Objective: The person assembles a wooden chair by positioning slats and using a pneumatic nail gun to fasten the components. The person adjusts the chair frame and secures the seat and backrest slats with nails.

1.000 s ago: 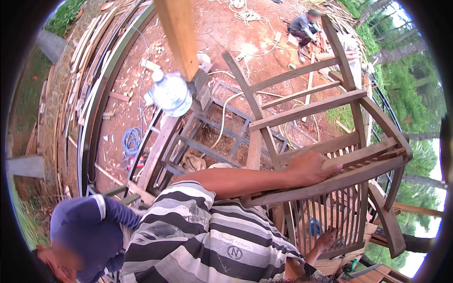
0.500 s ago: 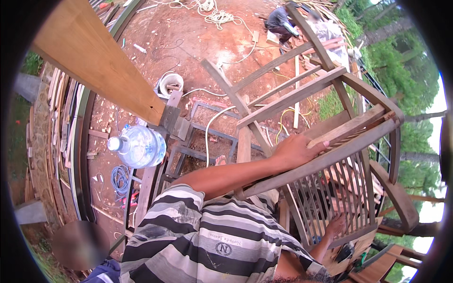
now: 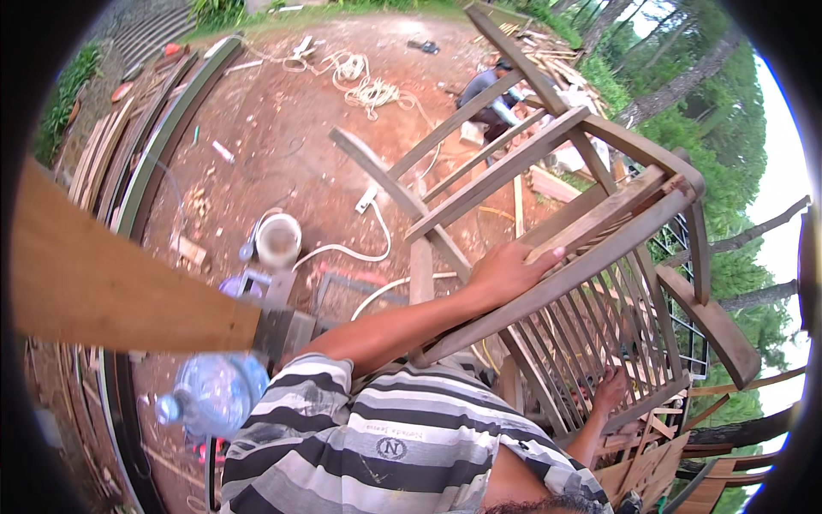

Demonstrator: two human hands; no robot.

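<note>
Gripping the wooden chair (image 3: pixel 599 231), the left hand (image 3: pixel 507 272) wraps its fingers (image 3: pixel 538 257) over a rail. Below them, the right hand (image 3: pixel 610 391) touches the slats; whether it grips cannot be told.

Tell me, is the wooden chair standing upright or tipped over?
Tipped. The wooden chair slants across the view, held by a striped-shirted person: one hand on a rail, the other hand at the slats.
</note>
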